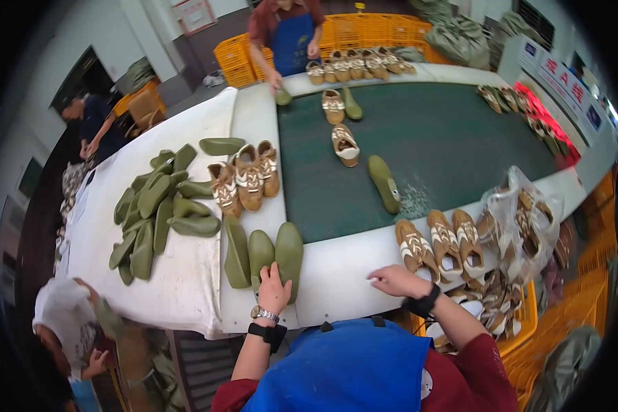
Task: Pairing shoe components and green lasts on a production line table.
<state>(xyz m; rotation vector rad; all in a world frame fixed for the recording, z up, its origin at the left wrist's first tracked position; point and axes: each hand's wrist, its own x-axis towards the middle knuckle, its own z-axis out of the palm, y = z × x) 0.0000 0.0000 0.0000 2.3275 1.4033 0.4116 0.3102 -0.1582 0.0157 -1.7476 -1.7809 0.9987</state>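
Three green shoe lasts stand side by side at the table's near edge: a left one [236, 254], a middle one [261, 248] and a right one [290, 250]. My left hand [273, 294] is on the near end of the middle and right lasts, its fingers closed over them; the exact grip is partly hidden. Over the white table border, my right hand [397, 280] is bare of any object, its forefinger and thumb apart and pointing left. Just to its right are brown sneakers with white stripes [445, 240].
More lasts lie piled on the white cloth [192, 295] at left, beside three sneakers [247, 180]. A green belt [419, 130] carries sneakers and lasts. A plastic bag of shoes [522, 220] and a yellow crate [525, 326] are at right. Co-workers stand at the far side and left.
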